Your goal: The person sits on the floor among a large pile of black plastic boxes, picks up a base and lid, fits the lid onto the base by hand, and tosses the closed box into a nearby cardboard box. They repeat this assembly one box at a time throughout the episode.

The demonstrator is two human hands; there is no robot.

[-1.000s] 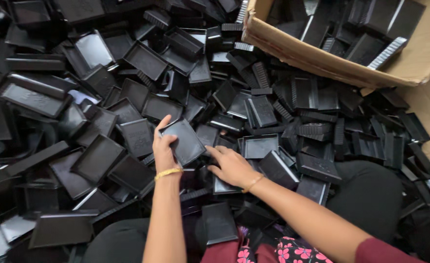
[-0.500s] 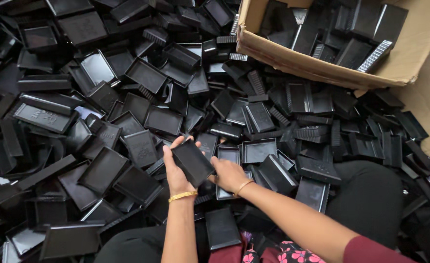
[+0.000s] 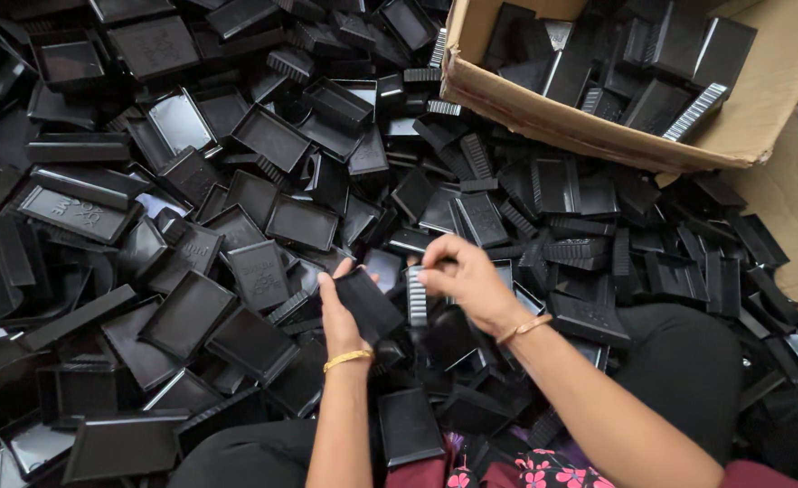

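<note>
Both hands raised over black trays

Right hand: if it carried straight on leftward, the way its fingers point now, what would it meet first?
The right hand already pinches a ribbed black strip. Just beyond that is the flat black piece held in the left hand. Depth is unclear, so it might pass slightly above it.

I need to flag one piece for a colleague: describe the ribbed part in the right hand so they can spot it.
Start at the cardboard box top right, then drop to the two hands low in the middle. The right hand pinches a narrow ribbed strip upright; unlike the flat black trays around, it is slim, pale-edged and ridged.
</note>
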